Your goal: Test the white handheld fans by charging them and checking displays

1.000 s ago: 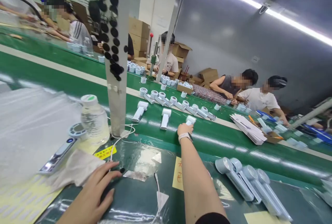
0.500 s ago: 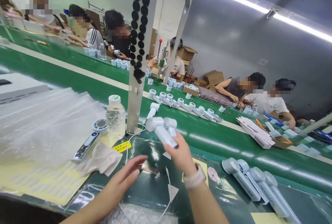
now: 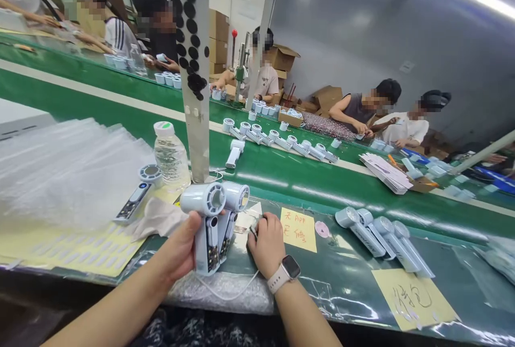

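Note:
My left hand (image 3: 181, 248) is closed round two light-blue handheld fans, the nearer fan (image 3: 207, 234) and a second fan (image 3: 237, 202) beside it. Both stand roughly upright, round heads on top, their dark component-covered sides facing right. To their right my right hand (image 3: 267, 242) is low over the bench, fingers curled together. A thin white cable (image 3: 237, 294) runs up to this hand, and its end is hidden under the fingers. Another fan (image 3: 134, 202), with its inner parts showing, lies left of my left hand beside a crumpled cloth (image 3: 161, 218).
A water bottle (image 3: 171, 156) and a metal post (image 3: 197, 138) stand behind my left hand. Several fans (image 3: 374, 234) lie at the right near a handwritten yellow note (image 3: 414, 296). Clear plastic bags (image 3: 72, 170) cover the left. Beyond runs a green conveyor (image 3: 281, 170) with more fans; co-workers sit opposite.
The two fans have passed from my right hand to my left and come nearer me. My right hand has dropped to the bench by the cable, its fingers now closed. The view has shifted.

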Tool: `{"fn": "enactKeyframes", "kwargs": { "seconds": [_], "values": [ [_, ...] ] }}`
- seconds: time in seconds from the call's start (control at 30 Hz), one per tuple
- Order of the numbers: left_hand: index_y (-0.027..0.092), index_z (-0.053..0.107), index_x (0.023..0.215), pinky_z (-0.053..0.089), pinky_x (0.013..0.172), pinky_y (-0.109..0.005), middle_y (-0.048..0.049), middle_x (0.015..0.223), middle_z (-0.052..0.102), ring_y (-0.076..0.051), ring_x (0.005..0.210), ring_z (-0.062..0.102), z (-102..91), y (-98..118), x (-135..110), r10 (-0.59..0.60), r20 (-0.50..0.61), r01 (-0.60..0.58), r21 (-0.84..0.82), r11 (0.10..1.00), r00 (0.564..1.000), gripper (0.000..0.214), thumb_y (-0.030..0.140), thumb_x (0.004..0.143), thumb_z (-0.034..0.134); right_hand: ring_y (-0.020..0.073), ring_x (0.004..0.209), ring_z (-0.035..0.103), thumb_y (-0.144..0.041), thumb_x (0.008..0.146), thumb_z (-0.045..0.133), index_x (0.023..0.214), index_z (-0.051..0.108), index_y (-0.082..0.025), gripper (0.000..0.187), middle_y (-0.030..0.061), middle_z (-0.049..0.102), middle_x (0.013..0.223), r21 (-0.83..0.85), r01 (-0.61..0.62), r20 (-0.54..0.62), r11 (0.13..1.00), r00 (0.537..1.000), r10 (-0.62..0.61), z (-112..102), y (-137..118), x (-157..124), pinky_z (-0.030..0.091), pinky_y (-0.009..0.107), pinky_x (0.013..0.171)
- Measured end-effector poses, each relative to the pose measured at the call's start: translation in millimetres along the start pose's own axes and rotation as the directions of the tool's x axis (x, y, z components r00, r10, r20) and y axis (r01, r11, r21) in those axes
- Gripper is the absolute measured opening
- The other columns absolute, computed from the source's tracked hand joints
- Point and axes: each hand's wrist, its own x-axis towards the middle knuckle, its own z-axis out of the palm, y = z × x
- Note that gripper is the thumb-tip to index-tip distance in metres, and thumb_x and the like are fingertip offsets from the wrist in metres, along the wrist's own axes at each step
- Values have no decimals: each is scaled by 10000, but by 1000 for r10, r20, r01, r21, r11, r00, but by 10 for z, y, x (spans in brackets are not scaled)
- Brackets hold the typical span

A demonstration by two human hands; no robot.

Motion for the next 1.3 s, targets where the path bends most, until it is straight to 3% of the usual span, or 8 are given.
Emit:
{"fn": "enactKeyframes", "kwargs": {
  "seconds": [0.07,0.17,0.33,0.47,0.7,0.9,1.03,1.3],
  "values": [
    [176,781,761,639,699,-243,-45,812,798,-216,770,763,7,69,-20,54,-8,-55,-3,999,998,550,519,383,983,376,1259,532,-92,786,575,767,528,-221,140,186,664,1156,28,-1,28,1000,1000,0,68,-3,-23,340,599,1118],
    [188,778,784,645,732,-266,-26,814,791,-209,766,756,-13,159,-49,122,8,-122,-18,992,993,592,595,395,957,259,821,665,-189,893,498,830,510,-233,78,53,663,769,136,-29,180,990,984,4,69,-65,-236,532,444,834],
    [164,742,742,626,831,-326,-104,1046,767,-317,1065,704,57,219,-84,223,133,-231,44,972,966,670,735,423,885,143,511,543,-340,840,621,966,641,-201,189,-57,563,541,508,-257,543,822,836,-75,24,-273,-607,438,265,575],
    [189,715,700,619,811,-301,-64,1176,736,-254,1019,705,189,183,-90,264,207,-272,11,962,942,603,758,532,826,129,520,503,-396,823,651,703,622,-206,227,-40,549,541,587,-227,473,777,875,-101,103,-447,-684,387,268,579],
    [182,744,681,610,876,-364,-60,816,752,-298,999,718,213,130,-81,327,241,-344,33,938,914,600,757,532,828,127,504,423,-552,939,551,729,512,-226,390,-61,459,526,665,-243,374,706,927,-33,226,-498,-800,349,265,547],
    [182,705,654,638,785,-336,-71,1070,767,-221,876,733,242,159,-92,231,226,-206,-132,970,946,596,749,526,840,211,911,601,-519,980,519,840,617,-210,353,66,668,963,618,64,273,783,917,-291,132,-508,-796,446,337,835],
    [174,683,637,645,792,-334,-66,1083,757,-234,916,731,268,199,-141,243,223,-219,-126,968,944,607,742,505,850,174,705,584,-579,960,562,783,598,-207,414,24,644,736,642,-70,251,764,960,-123,147,-513,-811,446,301,691],
    [176,710,624,623,769,-296,-72,1040,767,-235,894,721,220,127,-175,310,236,-315,-18,949,921,632,773,466,844,113,409,425,-732,854,625,674,485,-233,549,-73,447,431,771,-283,311,571,949,50,295,-494,-841,342,251,475]
  ]
}}
